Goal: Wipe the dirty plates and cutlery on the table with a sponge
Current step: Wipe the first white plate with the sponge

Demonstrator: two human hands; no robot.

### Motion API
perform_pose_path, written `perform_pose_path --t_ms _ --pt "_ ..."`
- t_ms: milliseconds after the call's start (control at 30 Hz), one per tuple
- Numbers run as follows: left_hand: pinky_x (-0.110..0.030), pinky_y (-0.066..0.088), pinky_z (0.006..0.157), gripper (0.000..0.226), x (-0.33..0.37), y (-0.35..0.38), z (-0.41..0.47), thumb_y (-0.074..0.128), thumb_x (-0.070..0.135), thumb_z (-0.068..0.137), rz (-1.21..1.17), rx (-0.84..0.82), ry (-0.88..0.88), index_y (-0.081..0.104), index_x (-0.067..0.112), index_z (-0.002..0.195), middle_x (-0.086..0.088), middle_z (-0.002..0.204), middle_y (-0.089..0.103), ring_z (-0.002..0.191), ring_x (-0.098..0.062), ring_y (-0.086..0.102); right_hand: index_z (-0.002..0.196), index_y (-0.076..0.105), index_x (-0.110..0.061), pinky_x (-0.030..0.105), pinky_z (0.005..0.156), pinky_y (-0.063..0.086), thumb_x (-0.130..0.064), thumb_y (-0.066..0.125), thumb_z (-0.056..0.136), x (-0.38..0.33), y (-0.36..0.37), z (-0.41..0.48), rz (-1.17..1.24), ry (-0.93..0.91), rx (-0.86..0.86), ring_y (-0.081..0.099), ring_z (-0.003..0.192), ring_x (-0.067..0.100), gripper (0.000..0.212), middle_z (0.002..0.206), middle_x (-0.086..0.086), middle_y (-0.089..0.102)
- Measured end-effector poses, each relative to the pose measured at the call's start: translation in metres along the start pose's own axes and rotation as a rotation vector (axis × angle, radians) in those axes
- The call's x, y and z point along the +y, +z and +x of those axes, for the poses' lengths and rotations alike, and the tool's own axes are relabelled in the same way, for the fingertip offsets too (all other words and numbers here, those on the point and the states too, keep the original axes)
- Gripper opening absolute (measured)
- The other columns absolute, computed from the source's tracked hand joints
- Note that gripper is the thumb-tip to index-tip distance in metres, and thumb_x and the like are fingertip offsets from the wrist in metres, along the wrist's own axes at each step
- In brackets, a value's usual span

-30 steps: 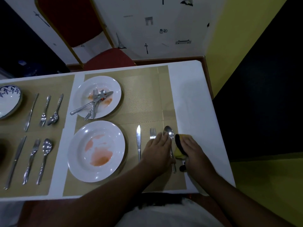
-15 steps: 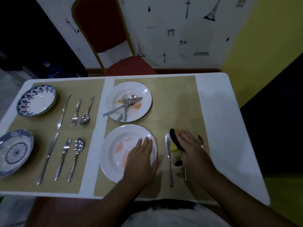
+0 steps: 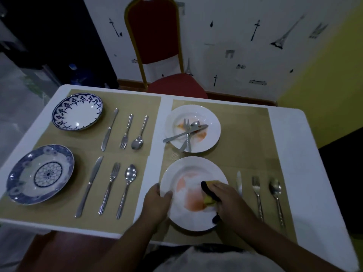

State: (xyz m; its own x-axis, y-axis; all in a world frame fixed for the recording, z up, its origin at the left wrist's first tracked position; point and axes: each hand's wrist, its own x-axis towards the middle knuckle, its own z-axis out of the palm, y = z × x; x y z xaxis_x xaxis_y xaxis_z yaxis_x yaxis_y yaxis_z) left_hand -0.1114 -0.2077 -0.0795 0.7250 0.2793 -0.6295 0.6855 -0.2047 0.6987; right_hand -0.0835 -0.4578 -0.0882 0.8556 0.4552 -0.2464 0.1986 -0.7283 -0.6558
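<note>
- Yellow sponge [image 3: 208,200] with dark scrubbing side sits on the round white near plate [image 3: 186,218], over a smeared orange stain.
- Right hand [image 3: 225,201] clenches the sponge.
- Left hand [image 3: 157,201] pinches the plate's left rim.
- Steel knife [image 3: 239,181], fork [image 3: 257,193], spoon [image 3: 276,193] lie just right; bare white table [image 3: 306,163] beyond.

Your near white plate [image 3: 193,193] lies flat on its tan mat, smeared orange-red across the middle, with the yellow sponge [image 3: 209,199] (dark on one face) pressed onto the stain. Just to its right lie a knife [image 3: 239,180], a fork [image 3: 257,195] and a spoon [image 3: 276,195], side by side and parallel. Beyond it sits the far white plate [image 3: 211,127], also stained orange, carrying a fork, a spoon and a knife crossed in a loose pile [image 3: 187,132], handles hanging over its near-left rim.
</note>
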Motion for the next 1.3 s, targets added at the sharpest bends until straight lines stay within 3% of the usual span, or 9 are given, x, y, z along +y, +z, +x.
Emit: perform_pose_path --t_ms 133,267,500,633,867,967,1033,1133,1300 --pt "-0.049 0.063 0.077 0.024 0.016 -0.002 -0.008 0.049 0.023 0.101 -0.226 -0.157 -0.049 0.067 0.022 0.116 -0.006 0.103 0.074 0.094 -0.028 0.071 0.134 0.048 -0.023 0.032 0.098 0.044 -0.017 0.062 0.072 -0.015 0.005 0.014 0.029 0.106 0.149 0.052 0.116 0.017 0.065 0.125 -0.002 0.055" --pt "-0.057 0.059 0.073 0.026 0.020 -0.002 -0.018 0.043 0.033 0.104 -0.251 -0.192 -0.009 0.067 0.023 0.109 -0.012 0.100 0.072 0.091 -0.034 0.070 0.104 0.064 -0.024 0.037 0.070 0.054 -0.021 0.054 0.089 -0.046 0.005 0.023 -0.019 0.198 0.142 0.062 0.081 0.017 0.018 0.090 -0.002 0.061" --pt "-0.053 0.063 0.073 0.031 0.036 -0.009 -0.023 0.041 0.036 0.106 -0.241 -0.309 0.087 0.069 0.026 0.111 -0.009 0.101 0.074 0.092 -0.030 0.072 0.118 0.057 -0.019 0.010 0.069 0.046 -0.010 0.047 0.093 -0.092 -0.013 0.043 0.056 0.150 0.136 0.057 0.089 0.007 0.029 0.108 -0.004 0.065" --pt "-0.053 0.062 0.074 0.032 0.050 -0.021 -0.019 0.042 0.037 0.106 -0.303 -0.267 0.073 0.071 0.025 0.110 -0.013 0.101 0.074 0.092 -0.034 0.072 0.111 0.062 -0.030 0.022 0.091 0.046 -0.027 0.052 0.092 -0.099 -0.013 0.044 -0.087 -0.131 -0.026 0.055 0.103 -0.001 0.022 0.113 -0.014 0.063" --pt "-0.053 0.062 0.070 0.033 0.057 -0.034 -0.021 0.042 0.033 0.107 -0.362 -0.214 0.066 0.072 0.021 0.110 -0.013 0.097 0.076 0.086 -0.034 0.072 0.111 0.066 -0.022 0.026 0.088 0.044 -0.023 0.046 0.096 -0.097 -0.040 0.020 -0.184 -0.361 -0.278 0.058 0.096 0.009 0.025 0.107 -0.004 0.068" --pt "-0.040 0.058 0.064 0.034 0.060 -0.035 -0.027 0.040 0.033 0.107 -0.366 -0.195 0.088 0.071 0.018 0.106 -0.008 0.091 0.076 0.076 -0.022 0.071 0.114 0.065 -0.021 0.023 0.087 0.044 -0.010 0.051 0.091 -0.106 -0.055 0.019 -0.131 -0.343 -0.115 0.057 0.096 0.015 0.029 0.107 0.000 0.066" --pt "-0.036 0.057 0.061 0.036 0.065 -0.035 -0.031 0.039 0.033 0.107 -0.352 -0.171 0.113 0.071 0.017 0.102 -0.006 0.086 0.074 0.073 -0.019 0.069 0.115 0.065 -0.015 0.005 0.081 0.038 0.007 0.048 0.086 -0.116 -0.075 0.022 0.008 -0.230 0.064 0.055 0.094 0.002 0.040 0.106 0.002 0.064" --pt "-0.037 0.058 0.060 0.036 0.069 -0.035 -0.036 0.039 0.035 0.107 -0.300 -0.155 0.139 0.072 0.020 0.101 -0.005 0.088 0.075 0.077 -0.022 0.072 0.112 0.065 -0.006 -0.002 0.078 0.035 0.015 0.047 0.078 -0.115 -0.101 0.034 0.034 -0.217 0.224 0.050 0.091 -0.015 0.044 0.103 0.001 0.064" --pt "-0.036 0.058 0.059 0.032 0.075 -0.026 -0.046 0.042 0.031 0.107 -0.378 -0.160 0.131 0.071 0.017 0.108 -0.005 0.089 0.075 0.077 -0.022 0.071 0.133 0.049 -0.011 0.015 0.109 0.010 -0.007 0.054 0.084 -0.090 -0.076 0.042 -0.164 -0.164 0.051 0.036 0.130 0.017 0.049 0.141 0.007 0.045"
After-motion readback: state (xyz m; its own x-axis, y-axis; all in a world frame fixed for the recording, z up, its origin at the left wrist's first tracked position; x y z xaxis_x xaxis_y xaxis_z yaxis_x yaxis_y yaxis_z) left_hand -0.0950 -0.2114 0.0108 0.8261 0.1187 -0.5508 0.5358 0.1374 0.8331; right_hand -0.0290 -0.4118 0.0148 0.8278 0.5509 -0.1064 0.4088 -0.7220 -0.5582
